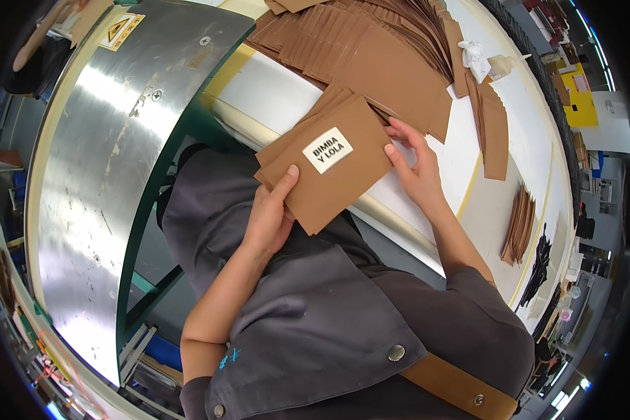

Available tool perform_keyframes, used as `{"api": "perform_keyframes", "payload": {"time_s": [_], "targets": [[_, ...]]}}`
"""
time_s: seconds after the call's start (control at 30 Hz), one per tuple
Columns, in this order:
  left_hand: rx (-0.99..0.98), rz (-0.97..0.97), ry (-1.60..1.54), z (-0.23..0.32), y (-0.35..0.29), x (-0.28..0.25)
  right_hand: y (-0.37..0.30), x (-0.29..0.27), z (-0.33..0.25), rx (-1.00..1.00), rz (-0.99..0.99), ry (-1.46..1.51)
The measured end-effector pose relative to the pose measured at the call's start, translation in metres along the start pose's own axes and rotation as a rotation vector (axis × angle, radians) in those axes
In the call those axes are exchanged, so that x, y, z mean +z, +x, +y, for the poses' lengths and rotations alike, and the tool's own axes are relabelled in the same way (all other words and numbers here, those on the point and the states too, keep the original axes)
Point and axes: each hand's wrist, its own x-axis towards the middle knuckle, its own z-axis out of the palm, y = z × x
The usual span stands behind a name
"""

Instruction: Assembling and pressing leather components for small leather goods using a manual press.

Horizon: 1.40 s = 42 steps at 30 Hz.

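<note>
In my left hand point(269, 217) is a small bundle of flat brown rectangular panels point(350, 189), like leather or card pieces, held over my lap at the table's edge. The thumb lies on top and the fingers are tucked beneath. A white rectangular label point(327, 150) with dark print sits on the top panel. My right hand point(414, 162) pinches the right edge of these panels between thumb and fingers. Just beyond them, a large fanned pile of similar brown panels point(371, 66) covers part of the white table.
A metal-topped machine table point(112, 140) with a warning sticker stands on my left. On the white worktable point(521, 133) lie narrow brown strips point(493, 133), a crumpled white wad point(474, 61), a smaller brown stack point(519, 224) and a bunch of black strips point(537, 271).
</note>
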Motion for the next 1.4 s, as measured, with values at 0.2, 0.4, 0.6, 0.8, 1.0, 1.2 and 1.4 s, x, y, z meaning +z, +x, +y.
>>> {"api": "perform_keyframes", "payload": {"time_s": [0.2, 0.4, 0.6, 0.8, 1.0, 1.2, 1.4], "targets": [[-0.070, -0.059, -0.225, 0.003, -0.004, -0.012, 0.024, 0.000, -0.029, 0.232, -0.119, 0.506], [-0.110, -0.070, -0.282, 0.008, -0.012, -0.008, 0.030, 0.005, -0.026, 0.318, -0.149, 0.543], [-0.152, -0.122, -0.220, 0.009, -0.006, -0.016, 0.031, -0.004, -0.035, 0.376, -0.142, 0.592], [0.474, -0.289, 0.723, 0.055, -0.028, 0.021, 0.032, -0.040, -0.027, 0.509, -0.244, 0.862], [0.493, -0.472, 0.838, 0.088, 0.011, 0.043, 0.003, -0.084, -0.019, -0.106, -0.152, 0.461], [0.505, -0.356, 0.941, 0.025, 0.061, 0.032, -0.035, -0.019, 0.011, 0.101, -0.054, 0.637], [0.608, -0.430, 0.785, 0.032, 0.045, 0.075, -0.034, -0.111, -0.017, 0.328, 0.126, 0.453]]}}
